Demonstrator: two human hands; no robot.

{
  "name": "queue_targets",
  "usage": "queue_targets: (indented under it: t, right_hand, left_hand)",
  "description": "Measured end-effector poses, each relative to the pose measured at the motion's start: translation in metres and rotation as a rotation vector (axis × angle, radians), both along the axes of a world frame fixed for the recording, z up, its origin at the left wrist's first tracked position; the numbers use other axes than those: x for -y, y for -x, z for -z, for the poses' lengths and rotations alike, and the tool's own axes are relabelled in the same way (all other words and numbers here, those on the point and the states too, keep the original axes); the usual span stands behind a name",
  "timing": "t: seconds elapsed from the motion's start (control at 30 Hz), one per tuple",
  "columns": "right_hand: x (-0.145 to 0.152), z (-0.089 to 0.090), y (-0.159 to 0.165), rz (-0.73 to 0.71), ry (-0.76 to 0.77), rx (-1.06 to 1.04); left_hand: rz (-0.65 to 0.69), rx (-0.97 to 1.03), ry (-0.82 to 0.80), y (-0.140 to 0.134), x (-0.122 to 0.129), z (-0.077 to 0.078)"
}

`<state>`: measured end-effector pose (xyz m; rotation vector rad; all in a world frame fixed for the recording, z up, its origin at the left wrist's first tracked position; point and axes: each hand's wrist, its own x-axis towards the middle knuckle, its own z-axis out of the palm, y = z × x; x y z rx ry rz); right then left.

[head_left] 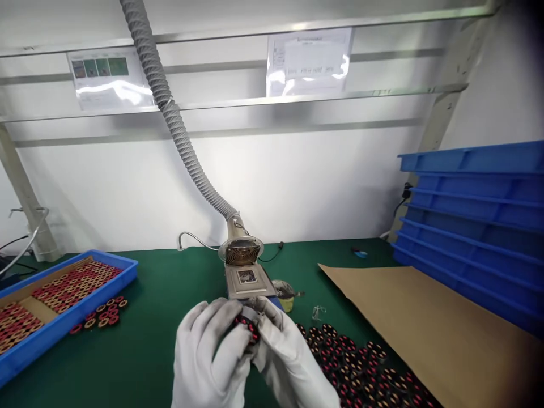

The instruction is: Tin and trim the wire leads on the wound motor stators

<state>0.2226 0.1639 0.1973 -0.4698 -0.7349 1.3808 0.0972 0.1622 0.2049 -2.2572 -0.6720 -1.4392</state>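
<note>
My left hand (210, 348) and my right hand (283, 345), both in white gloves with darkened fingertips, come together at the lower middle. Between them is a small round black-and-red part (250, 327) with a grey band along its upper side. The left fingers are closed around its left side, and the right thumb and fingers pinch it from the right. Fingers cover much of it. Just beyond the hands stands a metal box (233, 281) with a square window of shiny material. Close by on the right lies a pile of similar round parts (352, 362), black, red and tan.
A blue tray (130, 271) of red-and-tan rings stands left, with several loose rings (104, 313) beside it. A ribbed hose (182, 133) drops to a hood behind the box. A small yellowish cup (287, 304), brown cardboard (408, 306) and stacked blue trays (476, 226) are right.
</note>
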Motion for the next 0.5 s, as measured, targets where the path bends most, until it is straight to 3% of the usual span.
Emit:
queue_targets:
  t: [0.13,0.2,0.3,0.4,0.5]
  right_hand:
    - [-0.006,0.014,-0.008,0.007,-0.085,0.121]
    - [-0.007,0.018,-0.007,-0.011,-0.081,0.129]
    - [-0.009,0.021,0.002,-0.032,-0.054,0.068]
    - [-0.012,0.022,0.012,-0.019,-0.073,0.067]
    - [-0.007,0.015,0.017,-0.077,-0.025,0.043]
  left_hand:
    - [0.053,0.27,0.504,0.001,-0.005,0.015]
    - [0.12,0.219,0.59,0.007,-0.009,0.017]
    - [0.176,0.136,0.403,0.016,-0.014,0.014]
    - [0.058,0.06,0.197,0.022,-0.015,0.008]
    - [0.028,0.062,0.197,0.023,-0.013,0.004]
